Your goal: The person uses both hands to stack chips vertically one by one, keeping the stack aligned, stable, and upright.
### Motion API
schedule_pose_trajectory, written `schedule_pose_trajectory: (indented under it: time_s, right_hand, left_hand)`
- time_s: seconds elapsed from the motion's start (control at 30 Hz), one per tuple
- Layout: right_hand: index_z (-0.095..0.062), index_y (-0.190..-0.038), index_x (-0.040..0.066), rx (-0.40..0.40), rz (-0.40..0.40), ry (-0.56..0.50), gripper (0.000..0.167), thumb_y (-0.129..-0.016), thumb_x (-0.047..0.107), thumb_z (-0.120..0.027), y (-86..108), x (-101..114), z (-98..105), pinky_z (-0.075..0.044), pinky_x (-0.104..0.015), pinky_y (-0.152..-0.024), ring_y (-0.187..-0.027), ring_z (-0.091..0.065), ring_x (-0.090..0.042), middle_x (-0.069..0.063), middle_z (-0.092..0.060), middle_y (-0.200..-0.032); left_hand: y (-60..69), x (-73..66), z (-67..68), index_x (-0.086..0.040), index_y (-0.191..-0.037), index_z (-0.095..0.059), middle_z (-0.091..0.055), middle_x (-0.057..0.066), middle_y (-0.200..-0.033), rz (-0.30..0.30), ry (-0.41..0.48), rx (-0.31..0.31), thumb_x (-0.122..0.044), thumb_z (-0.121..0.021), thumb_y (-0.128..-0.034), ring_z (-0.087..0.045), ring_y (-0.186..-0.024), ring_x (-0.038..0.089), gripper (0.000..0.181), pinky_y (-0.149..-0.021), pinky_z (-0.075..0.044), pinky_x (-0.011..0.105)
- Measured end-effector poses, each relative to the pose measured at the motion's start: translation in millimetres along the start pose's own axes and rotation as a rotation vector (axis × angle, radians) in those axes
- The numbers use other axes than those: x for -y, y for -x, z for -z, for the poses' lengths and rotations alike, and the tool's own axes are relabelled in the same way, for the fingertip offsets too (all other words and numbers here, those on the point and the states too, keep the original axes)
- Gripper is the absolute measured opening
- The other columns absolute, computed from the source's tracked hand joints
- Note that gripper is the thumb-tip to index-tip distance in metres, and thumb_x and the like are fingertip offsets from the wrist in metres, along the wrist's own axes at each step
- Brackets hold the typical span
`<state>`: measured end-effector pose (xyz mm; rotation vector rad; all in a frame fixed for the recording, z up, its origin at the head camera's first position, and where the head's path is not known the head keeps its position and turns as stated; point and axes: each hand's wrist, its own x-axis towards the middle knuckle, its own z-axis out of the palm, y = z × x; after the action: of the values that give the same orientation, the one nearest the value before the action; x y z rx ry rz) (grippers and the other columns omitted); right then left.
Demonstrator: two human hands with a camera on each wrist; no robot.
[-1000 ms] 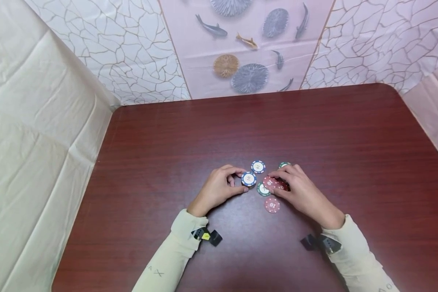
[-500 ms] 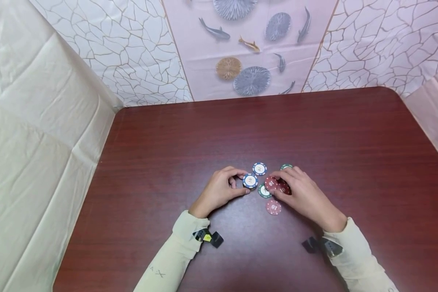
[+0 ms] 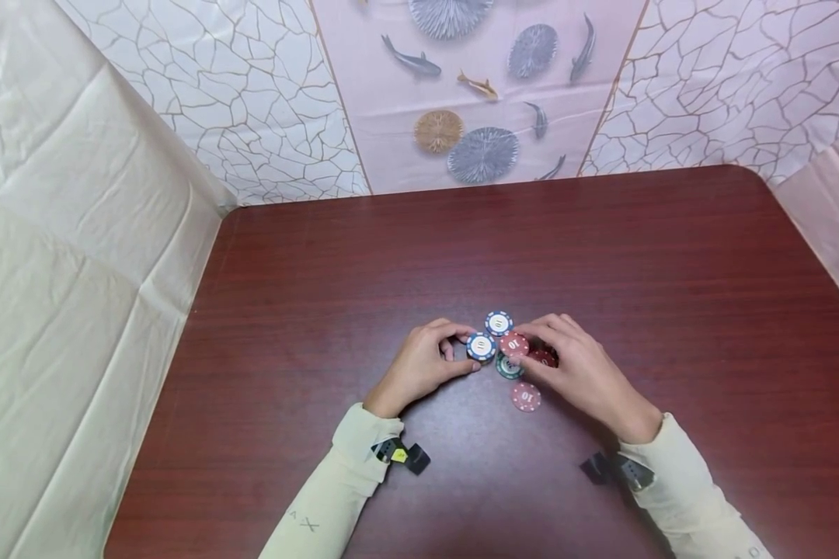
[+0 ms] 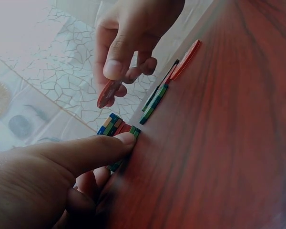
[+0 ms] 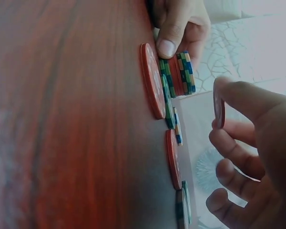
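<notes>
My left hand (image 3: pixel 419 361) grips a short stack of poker chips (image 3: pixel 480 347) at its sides, with thumb and fingers; a blue-rimmed chip is on top. Mixed green, red and blue edges show in the stack (image 5: pixel 178 74) in the right wrist view. My right hand (image 3: pixel 587 373) pinches one red poker chip (image 3: pixel 513 343) between thumb and fingertips. That chip (image 5: pixel 219 104) is off the table, just right of the stack and higher than it. Partly beneath it in the head view lies a green chip (image 3: pixel 510 369).
Loose chips lie around the hands: a blue one (image 3: pixel 499 322) behind, a red one (image 3: pixel 526 397) in front, another red one (image 3: pixel 548 357) partly under the right hand. A further green chip (image 5: pixel 184 205) shows in the right wrist view. Patterned cloth (image 3: pixel 252 101) hangs behind the table (image 3: pixel 322 256).
The right hand has carried its red chip a little left, toward the stack, and off the table. The left hand still holds the stack in place. The head view has shifted slightly.
</notes>
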<state>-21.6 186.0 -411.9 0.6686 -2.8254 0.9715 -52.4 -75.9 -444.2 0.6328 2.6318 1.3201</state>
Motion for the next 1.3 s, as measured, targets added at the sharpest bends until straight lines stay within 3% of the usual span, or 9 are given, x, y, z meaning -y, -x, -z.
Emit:
schedule_pose_trajectory:
  time_s: [0.17,0.43,0.8,1.3]
  right_hand:
    - [-0.075,-0.126,0.017,0.026,0.027,0.023,0.039,-0.092,0.034,-0.084,-4.0,6,1,-0.054,-0.045,-0.093,-0.108,-0.061,-0.015,0.005,-0.069,-0.115]
    - [-0.076,-0.123,0.018,0.036,0.070,0.052,0.034,-0.092,0.032,-0.084,-15.0,11,-5,-0.051,-0.038,-0.079,-0.098,-0.054,-0.014,0.006,-0.067,-0.109]
    - [-0.076,-0.124,0.012,0.088,0.106,0.052,0.035,-0.092,0.023,-0.085,-26.8,15,-12,-0.053,-0.042,-0.086,-0.103,-0.058,-0.019,0.000,-0.068,-0.111]
    - [-0.074,-0.128,0.011,0.119,0.109,0.019,0.037,-0.095,0.026,-0.082,-32.2,16,-19,-0.053,-0.044,-0.094,-0.111,-0.060,-0.021,-0.001,-0.067,-0.116]
  left_hand:
    - [-0.3,-0.4,0.7,-0.015,-0.123,-0.078,-0.066,-0.005,-0.095,-0.003,-0.001,-0.002,-0.022,-0.093,-0.0824,-0.056,-0.068,0.003,0.043,-0.063,-0.047,0.023]
    - [0.5,-1.0,1.3,-0.017,-0.123,-0.078,-0.067,-0.005,-0.099,0.016,0.009,0.008,-0.022,-0.092,-0.0839,-0.058,-0.069,0.005,0.042,-0.063,-0.047,0.023]
    - [0.5,-0.4,0.8,-0.014,-0.124,-0.077,-0.067,-0.004,-0.099,-0.002,0.003,0.012,-0.023,-0.091,-0.0845,-0.058,-0.068,0.004,0.043,-0.065,-0.048,0.023]
    - [0.3,0.9,-0.8,-0.015,-0.125,-0.077,-0.066,-0.005,-0.096,-0.012,-0.012,0.008,-0.024,-0.091,-0.0852,-0.058,-0.069,0.003,0.044,-0.066,-0.048,0.023]
